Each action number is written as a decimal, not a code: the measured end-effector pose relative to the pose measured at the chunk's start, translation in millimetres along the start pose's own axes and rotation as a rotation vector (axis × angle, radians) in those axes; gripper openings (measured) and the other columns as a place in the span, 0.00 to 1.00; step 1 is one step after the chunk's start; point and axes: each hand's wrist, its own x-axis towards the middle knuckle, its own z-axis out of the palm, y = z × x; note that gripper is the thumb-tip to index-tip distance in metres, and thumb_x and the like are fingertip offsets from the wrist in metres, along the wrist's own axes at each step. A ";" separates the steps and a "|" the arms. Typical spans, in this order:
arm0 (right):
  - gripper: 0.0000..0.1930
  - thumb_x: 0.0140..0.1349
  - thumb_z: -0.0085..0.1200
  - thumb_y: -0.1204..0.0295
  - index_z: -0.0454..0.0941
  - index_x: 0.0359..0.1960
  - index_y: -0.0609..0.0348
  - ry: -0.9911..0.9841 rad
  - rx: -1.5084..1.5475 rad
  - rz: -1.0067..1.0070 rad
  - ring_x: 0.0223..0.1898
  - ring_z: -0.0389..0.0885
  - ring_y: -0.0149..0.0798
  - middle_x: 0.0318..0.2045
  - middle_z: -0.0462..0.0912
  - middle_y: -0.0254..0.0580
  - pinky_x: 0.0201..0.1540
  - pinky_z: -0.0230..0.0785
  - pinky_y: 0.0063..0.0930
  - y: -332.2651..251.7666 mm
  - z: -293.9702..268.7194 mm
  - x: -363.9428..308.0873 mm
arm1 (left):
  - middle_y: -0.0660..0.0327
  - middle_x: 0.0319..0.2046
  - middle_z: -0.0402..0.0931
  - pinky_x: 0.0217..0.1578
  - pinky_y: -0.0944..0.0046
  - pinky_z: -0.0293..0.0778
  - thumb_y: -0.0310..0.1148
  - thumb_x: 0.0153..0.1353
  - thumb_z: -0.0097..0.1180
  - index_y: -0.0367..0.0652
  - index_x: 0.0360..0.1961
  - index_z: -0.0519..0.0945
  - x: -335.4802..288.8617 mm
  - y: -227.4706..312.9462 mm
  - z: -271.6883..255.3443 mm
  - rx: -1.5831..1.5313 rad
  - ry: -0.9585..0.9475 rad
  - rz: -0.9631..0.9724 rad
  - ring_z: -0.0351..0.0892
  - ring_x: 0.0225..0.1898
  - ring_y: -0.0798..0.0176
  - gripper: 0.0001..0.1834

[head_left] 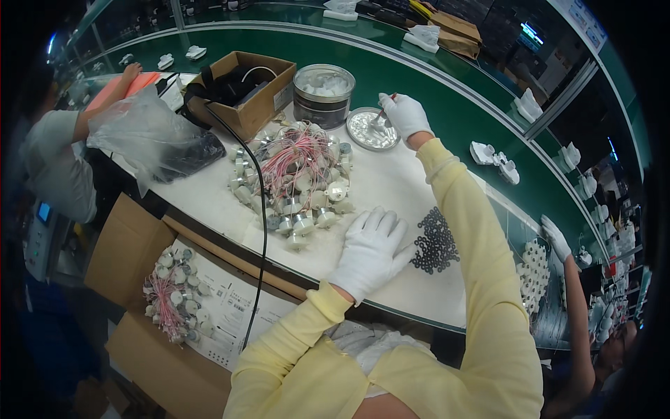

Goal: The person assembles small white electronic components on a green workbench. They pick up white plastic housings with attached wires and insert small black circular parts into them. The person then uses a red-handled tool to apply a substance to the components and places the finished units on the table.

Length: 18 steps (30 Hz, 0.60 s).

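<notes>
My gloved right hand (408, 117) is closed around a small brush (381, 119), whose reddish handle end shows above the fingers. The brush's whitish lower end is over a round metal lid (364, 139) coated with pale, shiny paste. Flat on the white tabletop lies my gloved left hand (375, 253), fingers spread and holding nothing. Just right of it is a patch of small black rings (436, 244). Farther left sits a heap of small round motors (300, 178) with white caps and tangled pink and white wires.
Behind the heap stand an open metal tin (323, 94) of white paste and a cardboard box (255, 105). A black cable (263, 209) crosses the table. An open carton (167, 356) holds more motors. A green conveyor (460, 112) runs behind; co-workers sit at both sides.
</notes>
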 end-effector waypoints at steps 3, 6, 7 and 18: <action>0.25 0.71 0.47 0.50 0.86 0.44 0.60 -0.007 -0.144 -0.019 0.45 0.85 0.60 0.40 0.87 0.58 0.50 0.76 0.46 -6.3 3.7 2.8 | 0.52 0.48 0.77 0.57 0.47 0.69 0.46 0.61 0.60 0.41 0.47 0.79 -1.2 -1.0 0.2 0.014 -0.006 0.001 0.74 0.54 0.45 0.21; 0.25 0.71 0.47 0.50 0.86 0.44 0.60 -0.029 -0.186 -0.028 0.47 0.84 0.62 0.42 0.87 0.59 0.52 0.76 0.47 -9.7 0.9 -0.3 | 0.52 0.48 0.77 0.57 0.47 0.69 0.46 0.61 0.60 0.41 0.47 0.78 -2.1 -1.8 0.7 0.013 0.005 0.001 0.74 0.54 0.45 0.20; 0.25 0.71 0.47 0.50 0.86 0.44 0.60 -0.046 -0.197 -0.035 0.47 0.84 0.62 0.41 0.87 0.59 0.52 0.76 0.48 -9.9 -0.9 -1.5 | 0.52 0.48 0.77 0.57 0.47 0.69 0.46 0.61 0.60 0.41 0.47 0.78 -2.2 -1.8 0.4 0.010 0.002 -0.004 0.74 0.54 0.45 0.20; 0.19 0.73 0.49 0.54 0.84 0.39 0.57 -0.213 0.415 0.187 0.24 0.83 0.25 0.28 0.87 0.38 0.24 0.65 0.21 -10.6 -79.0 -39.1 | 0.54 0.48 0.77 0.56 0.47 0.70 0.45 0.61 0.61 0.42 0.47 0.79 -1.5 -1.5 -0.5 0.007 0.011 0.003 0.75 0.53 0.46 0.20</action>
